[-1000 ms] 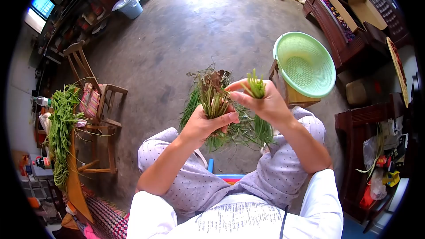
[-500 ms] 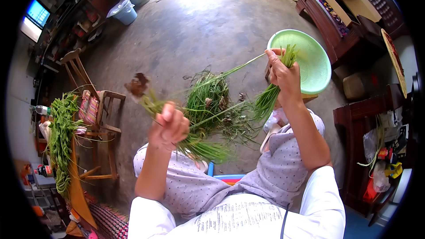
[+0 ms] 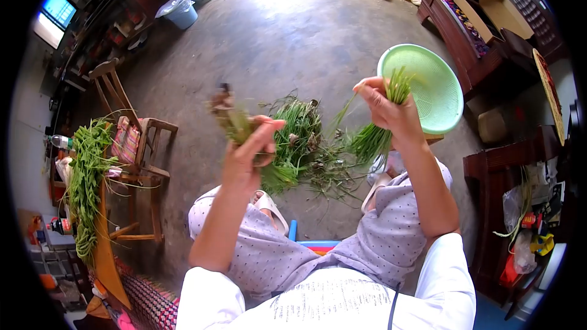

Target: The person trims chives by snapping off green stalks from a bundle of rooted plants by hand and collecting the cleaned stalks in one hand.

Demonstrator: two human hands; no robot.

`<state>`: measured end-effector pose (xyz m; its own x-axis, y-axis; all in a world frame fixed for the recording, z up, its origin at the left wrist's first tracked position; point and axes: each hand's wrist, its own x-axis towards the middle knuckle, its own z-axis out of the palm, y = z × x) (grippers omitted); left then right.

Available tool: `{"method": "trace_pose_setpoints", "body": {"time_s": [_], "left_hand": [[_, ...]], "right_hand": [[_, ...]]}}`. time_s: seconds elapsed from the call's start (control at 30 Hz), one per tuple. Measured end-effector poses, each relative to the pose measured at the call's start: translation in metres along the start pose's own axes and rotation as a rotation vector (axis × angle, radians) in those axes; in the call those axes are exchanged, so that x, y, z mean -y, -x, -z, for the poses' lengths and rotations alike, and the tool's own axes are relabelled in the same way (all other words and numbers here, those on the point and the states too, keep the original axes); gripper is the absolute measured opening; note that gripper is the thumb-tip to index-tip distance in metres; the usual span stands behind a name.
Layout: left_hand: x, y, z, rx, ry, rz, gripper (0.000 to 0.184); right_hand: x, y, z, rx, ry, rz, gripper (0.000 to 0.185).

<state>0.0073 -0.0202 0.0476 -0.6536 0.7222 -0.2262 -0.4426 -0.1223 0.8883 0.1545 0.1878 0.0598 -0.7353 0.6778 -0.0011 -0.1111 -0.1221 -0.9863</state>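
Note:
My left hand [image 3: 247, 154] is closed round a bunch of garlic chives [image 3: 278, 177], whose brown, dirt-covered root end points up and is blurred by motion. Another chive bunch [image 3: 372, 142], neat and green, is gripped in my right hand [image 3: 394, 110], its cut-looking ends rising above the fist. Thumb and forefinger of that hand pinch a thin drooping strand [image 3: 343, 112]. Between my hands, on the floor, lies a loose heap of chives [image 3: 296, 131] with clods of dirt and scattered trimmings [image 3: 333, 174]. Just beyond my right hand stands a light green colander [image 3: 437, 95].
Leafy green vegetables [image 3: 88, 183] hang over a wooden edge at left, beside a wooden chair [image 3: 156, 137]. A blue lined bucket [image 3: 182, 15] stands farther back. Dark wooden furniture [image 3: 449, 21] holds an open cardboard box [image 3: 504, 15] at right. My sandalled feet flank the heap.
My left hand has swung up and rightward with its dirty bunch, turning it more upright. The long strand stretched from my right fingers now hangs short and down.

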Motion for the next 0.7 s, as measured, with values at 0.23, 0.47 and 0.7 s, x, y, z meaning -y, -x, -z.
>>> {"method": "trace_pose_setpoints", "body": {"time_s": [0.23, 0.47, 0.7], "left_hand": [[0.016, 0.005, -0.034, 0.162, -0.018, 0.145, 0.020], [0.018, 0.003, -0.037, 0.130, -0.093, 0.066, 0.022], [0.022, 0.002, -0.036, 0.070, -0.064, -0.023, 0.023]], "right_hand": [[-0.004, 0.014, -0.023, 0.236, 0.018, -0.076, 0.018], [-0.007, 0.017, -0.027, 0.212, -0.008, -0.041, 0.015], [-0.009, 0.022, -0.031, 0.182, 0.102, 0.024, 0.019]]}}
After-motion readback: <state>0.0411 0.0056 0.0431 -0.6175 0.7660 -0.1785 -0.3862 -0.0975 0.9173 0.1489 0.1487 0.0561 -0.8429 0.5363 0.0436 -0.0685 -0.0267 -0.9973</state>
